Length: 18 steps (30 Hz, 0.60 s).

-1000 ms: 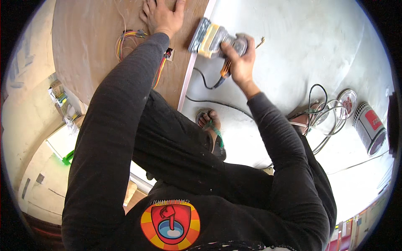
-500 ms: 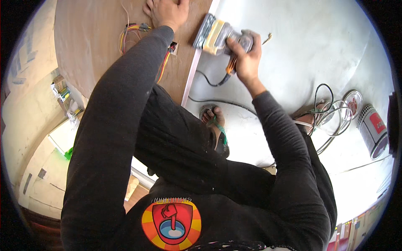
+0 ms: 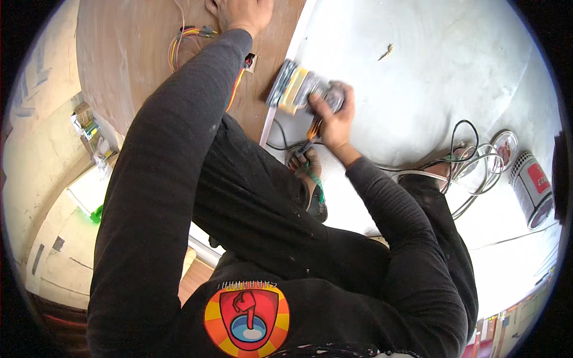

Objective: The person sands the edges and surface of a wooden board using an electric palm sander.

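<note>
My right hand (image 3: 339,126) is wrapped round the body of an electric sander (image 3: 298,90), a grey and yellow tool. The sander's pad is turned to the left, against the white edge strip (image 3: 270,119) of a brown wooden panel (image 3: 137,65). Motion smears the tool a little. At the top, my left hand (image 3: 243,17) lies on the panel with its fingers partly cut off by the picture's edge; it holds nothing that I can see. Beside it, bundled red and yellow wires (image 3: 190,37) come out of the panel, and more wires emerge from a small cutout (image 3: 250,62).
The sander's black cord (image 3: 276,142) runs across the white floor near my sandalled foot (image 3: 310,173). Coiled cables (image 3: 489,173) lie at the right, beside a round lid (image 3: 505,149) and a tipped can (image 3: 530,191). Small boxes (image 3: 88,128) stand at the left.
My right hand has drawn the sander down along the panel's edge, toward me and slightly left. My left hand has stayed on the panel, shifting slightly upward in the picture.
</note>
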Motion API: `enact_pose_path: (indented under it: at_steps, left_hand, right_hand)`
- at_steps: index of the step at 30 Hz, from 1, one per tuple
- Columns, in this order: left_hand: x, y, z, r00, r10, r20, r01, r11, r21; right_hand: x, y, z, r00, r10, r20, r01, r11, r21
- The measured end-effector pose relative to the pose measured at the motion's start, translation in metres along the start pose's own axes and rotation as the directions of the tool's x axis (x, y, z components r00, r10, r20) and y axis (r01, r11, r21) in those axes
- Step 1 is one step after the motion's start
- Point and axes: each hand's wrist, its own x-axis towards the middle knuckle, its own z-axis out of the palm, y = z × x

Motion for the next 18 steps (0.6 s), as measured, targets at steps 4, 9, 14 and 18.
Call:
enact_pose_path:
  at_steps: [4, 9, 14, 18]
  left_hand:
    - [0.003, -0.002, 0.004, 1.0, 0.022, -0.018, -0.022, 1.0, -0.009]
    - [0.007, -0.002, 0.0, 0.999, 0.009, -0.045, -0.008, 1.0, 0.005]
    - [0.004, 0.0, 0.003, 0.999, 0.019, -0.038, -0.019, 1.0, 0.002]
    - [0.004, -0.001, 0.0, 0.999, 0.021, -0.043, -0.021, 1.0, 0.003]
  right_hand:
    - [0.056, -0.047, 0.0, 0.998, -0.047, 0.031, 0.046, 0.998, 0.047]
    - [0.03, -0.034, 0.006, 0.994, -0.103, -0.028, 0.103, 0.995, 0.007]
    - [-0.027, 0.003, 0.003, 0.999, 0.046, 0.011, -0.046, 0.999, -0.016]
    - [-0.029, 0.008, 0.005, 1.0, 0.024, -0.008, -0.024, 0.999, -0.026]
